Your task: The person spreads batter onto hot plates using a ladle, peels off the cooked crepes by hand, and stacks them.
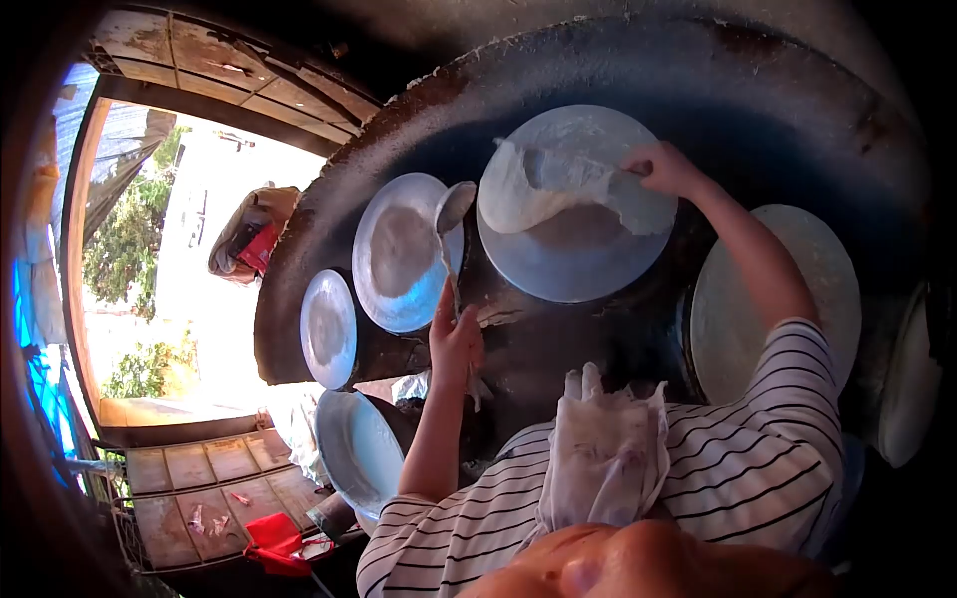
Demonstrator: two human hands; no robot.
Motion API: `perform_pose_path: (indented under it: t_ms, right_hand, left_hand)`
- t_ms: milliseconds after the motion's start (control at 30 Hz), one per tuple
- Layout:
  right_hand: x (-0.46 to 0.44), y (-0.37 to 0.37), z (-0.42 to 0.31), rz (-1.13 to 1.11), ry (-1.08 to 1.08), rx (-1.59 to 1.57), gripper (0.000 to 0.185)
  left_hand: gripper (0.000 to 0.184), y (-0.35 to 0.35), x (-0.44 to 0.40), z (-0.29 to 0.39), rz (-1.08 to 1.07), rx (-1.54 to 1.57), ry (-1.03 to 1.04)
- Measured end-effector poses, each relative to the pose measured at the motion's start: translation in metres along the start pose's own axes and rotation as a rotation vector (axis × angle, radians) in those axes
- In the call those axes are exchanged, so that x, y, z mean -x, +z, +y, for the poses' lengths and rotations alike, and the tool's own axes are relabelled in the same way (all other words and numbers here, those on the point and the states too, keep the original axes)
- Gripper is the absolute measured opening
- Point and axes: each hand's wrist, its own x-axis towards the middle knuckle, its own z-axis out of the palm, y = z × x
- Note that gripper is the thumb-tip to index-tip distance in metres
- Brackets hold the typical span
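Observation:
My left hand point(456, 347) is closed around the handle of a ladle point(455, 209). The ladle's bowl is raised at the right edge of a round pan point(382, 249), which has a greyish patch in its middle. On the large round griddle point(568, 277) lies a thin, pale, crepe-like sheet point(543, 204), its far part lifted and folded. My right hand point(666, 171) pinches the sheet's right edge with closed fingers. Below my left forearm stands a deep round pot point(349, 448) of whitish liquid.
A dark curved stove point(299, 254) surrounds the pans. A smaller round pan point(328, 329) sits at the left, and a pale disc point(773, 279) lies under my right arm. A red cloth point(277, 544) rests at the lower left, near tiles point(189, 503) and a bright window opening.

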Motion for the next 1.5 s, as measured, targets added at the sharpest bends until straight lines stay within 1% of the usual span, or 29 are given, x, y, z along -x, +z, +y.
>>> perform_pose_path:
  t_ms: [100,233,267,333,367,467,500,600,633,667,700,733,767,800,867,933,967,1000,1067,1167,1200,1233,1300,1333,1367,1400,1433,1467,1500]
  right_hand:
    - [-0.026,0.02,-0.002,-0.123,-0.139,-0.023,0.038]
    - [0.02,-0.016,0.005,-0.244,-0.058,-0.121,0.046]
    - [0.019,-0.031,-0.001,-0.329,0.085,-0.134,0.047]
    - [-0.002,-0.009,0.024,-0.115,0.035,-0.1,0.046]
    - [-0.012,0.0,0.017,-0.067,-0.033,-0.044,0.044]
    - [0.004,0.002,-0.016,-0.278,-0.058,-0.002,0.043]
    - [0.023,-0.012,-0.027,-0.295,-0.065,-0.063,0.042]
    - [0.049,-0.032,-0.009,-0.306,0.04,-0.171,0.042]
    - [0.044,-0.013,0.017,-0.213,0.077,-0.097,0.043]
    - [0.045,-0.01,-0.01,-0.168,0.169,-0.134,0.045]
    - [0.053,0.002,-0.009,-0.168,0.05,-0.138,0.045]
    - [0.057,0.007,-0.01,-0.146,-0.08,-0.121,0.045]
    - [0.075,-0.007,-0.034,-0.2,-0.013,-0.086,0.043]
    - [0.093,-0.017,-0.031,-0.204,-0.028,-0.171,0.043]
    - [0.127,-0.022,-0.026,-0.058,0.064,-0.127,0.04]
    - [0.137,0.012,-0.008,0.187,0.054,-0.111,0.038]
    - [0.139,0.008,-0.017,0.155,0.1,-0.11,0.036]
    - [0.139,0.021,-0.022,0.174,-0.02,-0.094,0.034]
    - [0.152,0.033,-0.045,0.152,-0.179,0.175,0.033]
    - [0.232,0.047,-0.107,0.186,-0.04,0.331,0.029]
    - [0.255,0.055,-0.129,0.215,0.016,0.353,0.028]
    - [0.245,0.075,-0.136,0.344,0.041,0.114,0.029]
    - [0.232,0.163,-0.168,0.54,0.166,-0.422,0.032]
    - [0.19,0.194,-0.196,0.425,0.251,-0.699,0.037]
    - [0.147,0.223,-0.225,0.349,0.462,-0.769,0.036]
    - [0.104,0.263,-0.228,0.343,0.432,-0.773,0.032]
    - [0.045,0.334,-0.22,0.498,0.474,-0.92,0.031]
    - [0.016,0.384,-0.2,0.695,0.415,-0.756,0.032]
    - [0.014,0.393,-0.201,0.788,0.426,-0.779,0.034]
  left_hand:
    - [0.062,0.013,-0.007,-0.011,0.019,-0.035,0.027]
    - [0.062,-0.01,0.02,-0.003,0.091,-0.148,0.05]
    - [0.061,-0.017,0.024,-0.002,0.11,-0.204,0.061]
    - [0.06,-0.013,0.005,-0.004,0.078,-0.124,0.036]
    - [0.059,-0.007,-0.001,-0.004,0.073,-0.1,0.033]
    - [0.058,-0.01,-0.005,0.001,0.028,-0.014,0.124]
    - [0.058,-0.018,0.009,-0.005,0.03,0.02,0.122]
    - [0.058,-0.036,0.005,-0.005,0.006,-0.122,0.019]
    - [0.057,-0.023,0.0,-0.005,0.046,-0.171,-0.061]
    - [0.056,-0.021,0.004,-0.023,0.014,-0.178,-0.056]
    - [0.055,-0.021,-0.002,-0.051,-0.028,-0.176,-0.027]
    - [0.054,-0.013,0.004,-0.049,-0.078,-0.197,-0.009]
    - [0.053,-0.005,0.01,-0.047,-0.128,-0.217,0.009]
    - [0.053,0.004,0.009,-0.033,-0.153,-0.169,0.026]
    - [0.052,-0.003,0.018,-0.034,-0.154,-0.085,-0.023]
    - [0.052,-0.004,0.02,-0.045,-0.147,-0.111,-0.086]
    - [0.052,0.008,0.016,-0.046,-0.133,-0.16,-0.106]
    - [0.053,0.012,0.015,-0.047,-0.152,-0.216,-0.079]
    - [0.055,0.011,0.022,-0.053,-0.207,-0.323,0.006]
    - [0.057,-0.007,0.024,-0.041,-0.344,-0.305,0.149]
    - [0.057,-0.02,0.033,-0.005,-0.397,-0.198,0.179]
    - [0.057,-0.034,0.041,0.015,-0.394,-0.088,0.175]
    - [0.056,-0.048,0.042,0.05,-0.384,0.087,0.202]
    - [0.056,-0.054,0.035,0.056,-0.411,0.174,0.186]
    - [0.055,-0.063,0.028,0.058,-0.45,0.262,0.195]
    - [0.055,-0.077,0.026,0.05,-0.45,0.348,0.198]
    - [0.055,-0.1,0.017,0.042,-0.497,0.41,0.216]
    - [0.056,-0.114,0.01,0.041,-0.524,0.481,0.208]
    - [0.058,-0.119,0.011,0.042,-0.523,0.512,0.189]
